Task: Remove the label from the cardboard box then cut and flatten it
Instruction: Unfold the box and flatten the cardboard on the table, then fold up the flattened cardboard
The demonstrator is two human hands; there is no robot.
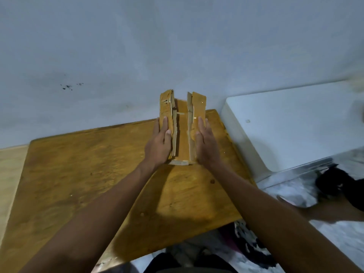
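Since its top stands open and its walls already look torn and ragged at the far ends, the cardboard box (182,131) reads as light, thin and easily bent, likely to crease or rip rather than resist. It sits on the far right part of the wooden table (78,174), close to the wall (177,46). Nothing shows inside it; only its bare floor is visible between the two upright sides. No label can be made out from here. The left hand (159,142) lies flat, fingers straight, against the outside of the left wall; the right hand (204,142) presses likewise on the right wall. Those long side panels seem the sensible hold, near the base where the board is stiffest. No cutting tool is in view. Right of the table stands a white surface (285,125), with dark cloth (334,182) nearer.
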